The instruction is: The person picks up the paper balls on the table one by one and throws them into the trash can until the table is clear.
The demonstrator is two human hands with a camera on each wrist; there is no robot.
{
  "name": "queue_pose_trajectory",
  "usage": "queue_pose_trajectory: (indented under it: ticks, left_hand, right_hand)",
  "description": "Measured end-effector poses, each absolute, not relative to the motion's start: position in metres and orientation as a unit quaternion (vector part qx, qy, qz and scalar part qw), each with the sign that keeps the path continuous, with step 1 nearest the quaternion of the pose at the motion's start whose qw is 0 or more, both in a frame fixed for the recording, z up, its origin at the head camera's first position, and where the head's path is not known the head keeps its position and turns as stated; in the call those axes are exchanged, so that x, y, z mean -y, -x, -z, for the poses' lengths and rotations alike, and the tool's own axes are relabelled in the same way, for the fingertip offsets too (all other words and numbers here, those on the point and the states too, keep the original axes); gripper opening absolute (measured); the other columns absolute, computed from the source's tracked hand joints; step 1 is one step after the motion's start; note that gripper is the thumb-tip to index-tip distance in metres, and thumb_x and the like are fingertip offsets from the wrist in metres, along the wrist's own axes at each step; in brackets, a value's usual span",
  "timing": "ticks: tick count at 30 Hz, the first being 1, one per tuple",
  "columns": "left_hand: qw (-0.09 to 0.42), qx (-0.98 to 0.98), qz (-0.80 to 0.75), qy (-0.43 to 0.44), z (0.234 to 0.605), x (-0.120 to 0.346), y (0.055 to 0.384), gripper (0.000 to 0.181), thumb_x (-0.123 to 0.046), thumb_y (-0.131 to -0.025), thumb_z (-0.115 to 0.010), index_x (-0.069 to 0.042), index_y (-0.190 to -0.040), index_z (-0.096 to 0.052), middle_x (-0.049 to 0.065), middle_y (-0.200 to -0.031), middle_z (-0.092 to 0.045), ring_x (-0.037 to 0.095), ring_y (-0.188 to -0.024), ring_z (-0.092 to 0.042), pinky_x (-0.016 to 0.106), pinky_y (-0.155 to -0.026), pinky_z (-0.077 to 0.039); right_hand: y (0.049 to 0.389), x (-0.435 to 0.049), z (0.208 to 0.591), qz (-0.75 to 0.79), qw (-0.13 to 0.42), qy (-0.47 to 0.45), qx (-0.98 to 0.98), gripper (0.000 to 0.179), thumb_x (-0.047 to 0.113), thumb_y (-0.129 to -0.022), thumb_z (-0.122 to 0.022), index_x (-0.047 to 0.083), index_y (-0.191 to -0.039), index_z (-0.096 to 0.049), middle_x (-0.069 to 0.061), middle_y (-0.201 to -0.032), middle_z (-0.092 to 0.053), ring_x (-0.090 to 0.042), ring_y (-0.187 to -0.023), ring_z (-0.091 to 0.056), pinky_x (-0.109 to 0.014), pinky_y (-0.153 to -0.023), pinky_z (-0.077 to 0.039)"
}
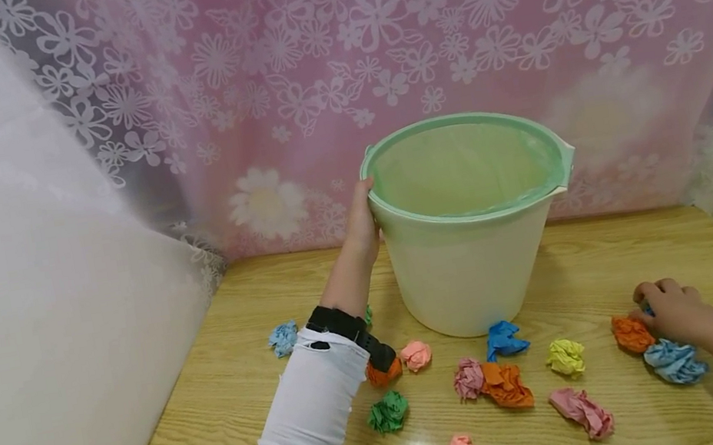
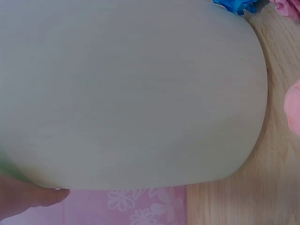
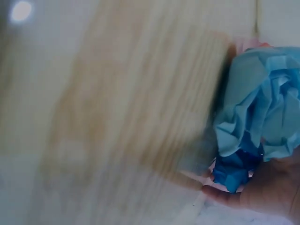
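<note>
A pale bucket [image 1: 469, 271] with a green rim stands upright at the back of the table. My left hand [image 1: 362, 225] grips its rim on the left side; in the left wrist view the bucket's wall [image 2: 140, 93] fills most of the picture. Over on the right, my right hand [image 1: 679, 313] curls its fingers round a dark blue crumpled paper ball [image 3: 232, 173], mostly hidden from the head view. Touching or close to that hand are an orange paper ball [image 1: 632, 334] and a light blue paper ball [image 1: 676, 361].
Several more crumpled papers lie in front of the bucket, among them a blue one [image 1: 504, 340] near its base, a yellow one [image 1: 566, 358], a green one [image 1: 388, 412] and a pink one [image 1: 583, 413]. A flowered curtain [image 1: 283, 110] hangs behind the wooden table [image 1: 220, 423].
</note>
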State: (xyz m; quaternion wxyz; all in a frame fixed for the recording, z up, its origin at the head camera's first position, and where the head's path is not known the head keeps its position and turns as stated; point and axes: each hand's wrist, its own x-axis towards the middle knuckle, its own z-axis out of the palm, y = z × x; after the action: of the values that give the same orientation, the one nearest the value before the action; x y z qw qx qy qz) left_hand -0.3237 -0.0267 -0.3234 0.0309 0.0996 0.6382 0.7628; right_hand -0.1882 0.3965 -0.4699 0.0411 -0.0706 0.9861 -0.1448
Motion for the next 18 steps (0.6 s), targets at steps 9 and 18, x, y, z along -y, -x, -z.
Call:
queue_pose_trajectory:
  ticks: [9, 18]
  left_hand:
    - [0.029, -0.639, -0.762, -0.099, 0.3213, 0.0274, 0.3228, 0.064, -0.059, -0.085, -0.033, -0.022, -0.137, -0.037, -0.006, -0.146, -0.025, 0.018, -0.133, -0.020, 0.051, -0.109, -0.015]
    - [0.029, -0.650, -0.752, -0.109, 0.3219, 0.0276, 0.3211, 0.064, -0.059, -0.085, -0.032, -0.024, -0.138, -0.035, -0.009, -0.149, -0.017, 0.016, -0.135, -0.013, 0.049, -0.111, -0.011]
  right_hand:
    - [0.1908, -0.3990, 0.4691, 0.127, 0.036, 0.079, -0.988, 0.023, 0.025, -0.096, -0.044, 0.002, -0.088, -0.044, -0.019, -0.084, -0.042, -0.035, -0.076, -0.036, -0.046, -0.066, -0.025]
    - [0.1930, -0.4060, 0.4717, 0.139, 0.028, 0.109, -0.984, 0.011, 0.003, -0.089, -0.038, 0.002, -0.080, -0.042, -0.006, -0.068, -0.039, -0.020, -0.059, -0.030, -0.033, -0.055, -0.025]
